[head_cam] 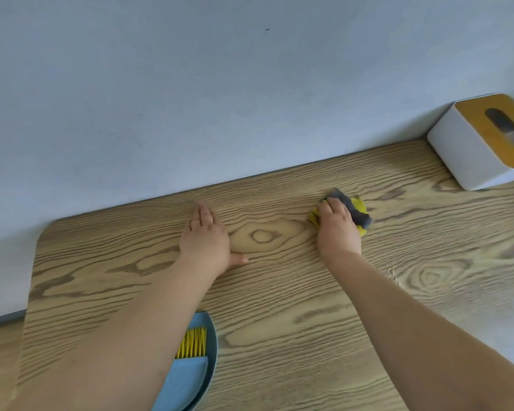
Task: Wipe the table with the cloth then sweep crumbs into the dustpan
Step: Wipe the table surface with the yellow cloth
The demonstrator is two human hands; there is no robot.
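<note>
My right hand [337, 229] grips the cloth [357, 215] on the table [279, 307]; left hand [205, 238] rests flat. Brush [192, 343] lies in the dustpan [190, 378].

Dustpan [201, 378] partly behind forearm, cut off below

Two bare forearms, no sleeves in view, left hand [206, 235] and right hand [337, 229] ungloved, wrists and fingers [203, 213] without rings or bands

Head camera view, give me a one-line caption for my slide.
Right hand presses a yellow-grey cloth on the wooden table; left hand rests flat, dustpan nearby.
</note>
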